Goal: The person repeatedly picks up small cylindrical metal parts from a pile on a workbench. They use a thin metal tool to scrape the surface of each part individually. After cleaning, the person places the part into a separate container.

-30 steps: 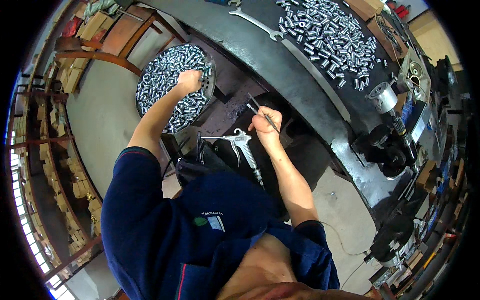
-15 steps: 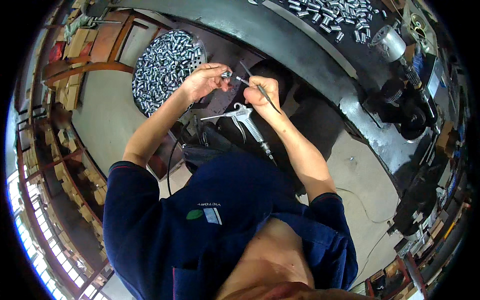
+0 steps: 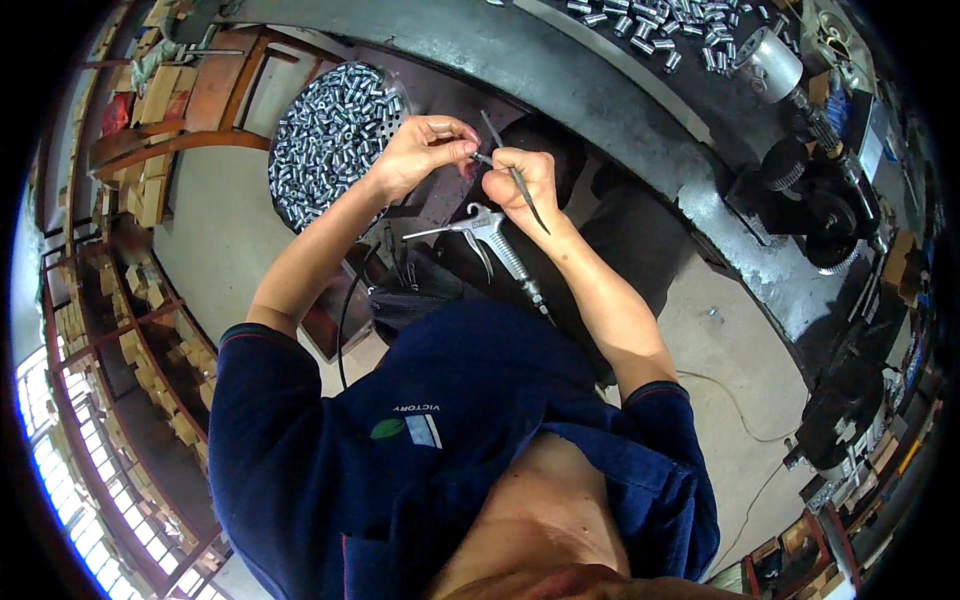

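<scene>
My left hand (image 3: 425,155) is closed, thumb and fingertips pinching a small metal sleeve (image 3: 474,156) that is mostly hidden. Close beside it, my right hand (image 3: 524,182) is wrapped round a slim dark rod-shaped tool (image 3: 526,193). One end of this rod sticks out above the fist, and its tapered end lies over the wrist. A short light tip (image 3: 484,159) also points from the right fist to the sleeve, at or in its end; I cannot tell which. Below the hands lies a silver air blow gun (image 3: 491,240), untouched.
A round perforated tray (image 3: 393,106) heaped with metal sleeves (image 3: 325,140) stands at the left. More loose sleeves (image 3: 655,30) lie on the dark workbench (image 3: 560,85). Geared machinery (image 3: 825,215) stands at the right, and shelves with small boxes (image 3: 130,330) line the left.
My left hand has moved right toward my right hand, bringing the sleeve to the light tip; a gap showed between them before. The right hand has barely moved.
</scene>
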